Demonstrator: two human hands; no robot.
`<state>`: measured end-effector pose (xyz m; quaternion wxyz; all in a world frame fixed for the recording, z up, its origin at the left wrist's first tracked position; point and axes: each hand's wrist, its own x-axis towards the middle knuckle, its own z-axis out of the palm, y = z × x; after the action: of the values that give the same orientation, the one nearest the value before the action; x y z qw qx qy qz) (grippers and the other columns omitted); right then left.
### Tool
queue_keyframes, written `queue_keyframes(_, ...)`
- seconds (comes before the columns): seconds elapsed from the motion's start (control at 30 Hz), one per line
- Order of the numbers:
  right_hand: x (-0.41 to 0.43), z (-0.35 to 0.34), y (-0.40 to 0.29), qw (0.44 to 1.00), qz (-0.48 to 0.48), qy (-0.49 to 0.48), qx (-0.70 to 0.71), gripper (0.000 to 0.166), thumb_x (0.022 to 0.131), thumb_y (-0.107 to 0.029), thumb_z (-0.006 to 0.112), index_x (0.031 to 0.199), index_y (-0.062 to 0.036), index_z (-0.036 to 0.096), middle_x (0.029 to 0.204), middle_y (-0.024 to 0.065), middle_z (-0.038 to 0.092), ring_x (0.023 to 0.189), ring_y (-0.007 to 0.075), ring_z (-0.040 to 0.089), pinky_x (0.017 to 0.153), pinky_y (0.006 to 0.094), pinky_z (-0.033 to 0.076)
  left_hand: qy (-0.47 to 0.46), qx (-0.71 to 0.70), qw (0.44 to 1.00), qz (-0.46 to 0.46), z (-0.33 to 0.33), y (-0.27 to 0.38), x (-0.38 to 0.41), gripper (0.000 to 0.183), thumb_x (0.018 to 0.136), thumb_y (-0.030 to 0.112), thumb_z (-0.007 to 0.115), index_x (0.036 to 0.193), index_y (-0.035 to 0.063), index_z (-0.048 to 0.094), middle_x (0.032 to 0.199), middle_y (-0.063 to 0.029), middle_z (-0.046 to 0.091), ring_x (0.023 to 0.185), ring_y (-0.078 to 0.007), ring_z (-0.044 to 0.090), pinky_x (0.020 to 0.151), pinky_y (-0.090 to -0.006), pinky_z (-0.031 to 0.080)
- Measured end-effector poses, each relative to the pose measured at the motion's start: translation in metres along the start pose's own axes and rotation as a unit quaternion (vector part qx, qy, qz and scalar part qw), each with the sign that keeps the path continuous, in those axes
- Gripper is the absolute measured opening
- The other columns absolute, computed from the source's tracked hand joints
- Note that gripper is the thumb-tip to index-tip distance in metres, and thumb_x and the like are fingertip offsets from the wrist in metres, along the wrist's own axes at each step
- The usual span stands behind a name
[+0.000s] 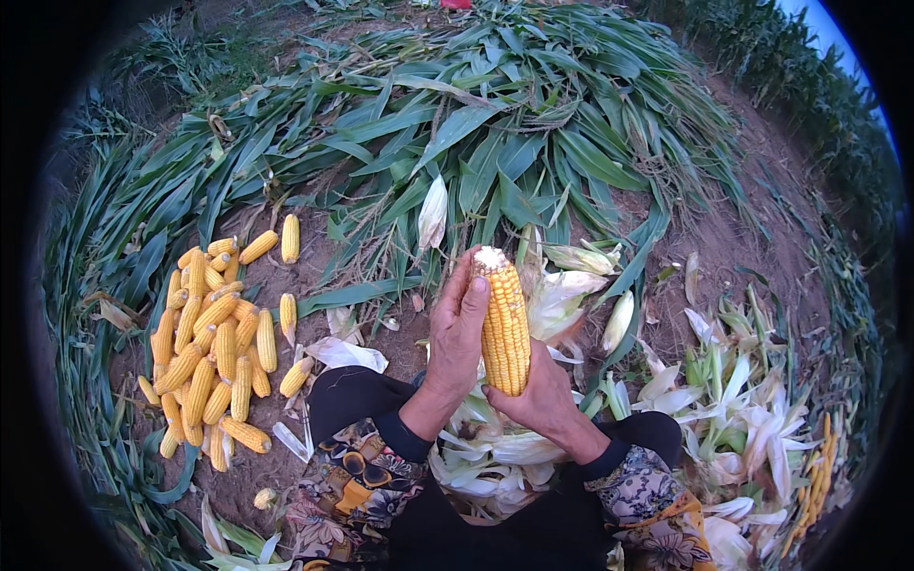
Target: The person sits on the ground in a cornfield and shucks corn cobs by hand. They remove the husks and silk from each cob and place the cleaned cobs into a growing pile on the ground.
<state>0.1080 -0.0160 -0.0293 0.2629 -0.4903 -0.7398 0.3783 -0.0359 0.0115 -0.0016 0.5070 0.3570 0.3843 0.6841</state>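
Observation:
A husked yellow ear of corn (505, 325) is held upright between both hands above my lap. My left hand (457, 321) wraps its upper left side, with the thumb near the pale broken stalk end. Around the lower end curl the fingers of my right hand (539, 396). Beneath the hands, loose pale husks (493, 457) lie between my knees. Just beyond the ear are opened husks (568, 300) and an unhusked ear (433, 214). Another ear in its husk (618, 322) rests to the right.
A pile of husked corn ears (214, 350) lies on the soil at left, with a few strays beside it. Cut green corn stalks (500, 128) spread across the far side. Discarded husks (742, 407) are heaped at right, near more yellow ears (814, 485). Standing plants (800, 93) border the upper right.

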Motion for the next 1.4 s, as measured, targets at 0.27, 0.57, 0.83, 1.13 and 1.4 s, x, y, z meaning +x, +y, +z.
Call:
queue_keyframes(0.27,0.001,0.003,0.013,0.994,-0.050,0.071,-0.068,0.075,0.067,-0.023,0.078,0.128,0.0001,0.041,0.107,0.0217,0.054,0.100,0.0377,0.057,0.082,0.0440,0.049,0.065,-0.075,0.995,0.011,-0.017,-0.001,0.001,0.027,0.097,0.020,0.058,0.112,-0.0016,0.063,0.098,-0.0048,0.067,0.085,-0.0111,0.063,0.078,-0.0260,0.051)
queue_keyframes(0.57,-0.002,0.001,0.017,0.910,0.080,-0.065,0.401,0.059,0.068,-0.017,0.075,0.118,0.0041,0.051,0.101,0.0137,0.062,0.096,0.0205,0.061,0.086,0.0329,0.048,0.120,-0.105,0.987,-0.021,-0.023,0.007,0.009,0.018,0.099,0.016,0.052,0.096,0.0004,0.060,0.087,-0.0076,0.067,0.075,-0.0147,0.067,0.067,-0.0267,0.056)
queue_keyframes(0.83,0.016,-0.002,0.078,0.802,0.275,0.026,0.529,0.037,0.080,-0.022,0.061,0.107,0.0019,0.052,0.086,0.0129,0.061,0.069,0.0236,0.065,0.051,0.0357,0.056,-0.047,-0.010,0.996,-0.075,-0.024,0.007,0.013,0.024,0.101,0.022,0.046,0.087,0.0054,0.056,0.063,0.0024,0.048,0.057,-0.0039,0.047,0.049,-0.0195,0.038)
queue_keyframes(1.13,0.048,0.055,0.093,0.901,0.309,-0.138,0.270,0.035,0.085,-0.028,0.062,0.105,-0.0001,0.057,0.085,0.0082,0.063,0.068,0.0180,0.062,0.052,0.0313,0.050,-0.331,0.087,0.936,0.078,0.023,0.020,-0.041,0.037,0.084,0.029,0.062,0.067,-0.0042,0.055,0.057,-0.0170,0.049,0.053,-0.0258,0.049,0.055,-0.0404,0.039)
queue_keyframes(1.4,0.152,0.136,-0.096,0.759,-0.041,-0.321,0.565,0.059,0.096,-0.030,0.057,0.141,0.0010,0.036,0.130,0.0193,0.053,0.109,0.0314,0.061,0.090,0.0400,0.054,-0.427,0.122,0.890,0.105,0.006,0.047,-0.058,0.036,0.088,0.034,0.065,0.072,0.0015,0.062,0.057,-0.0142,0.054,0.049,-0.0308,0.053,0.048,-0.0394,0.039)
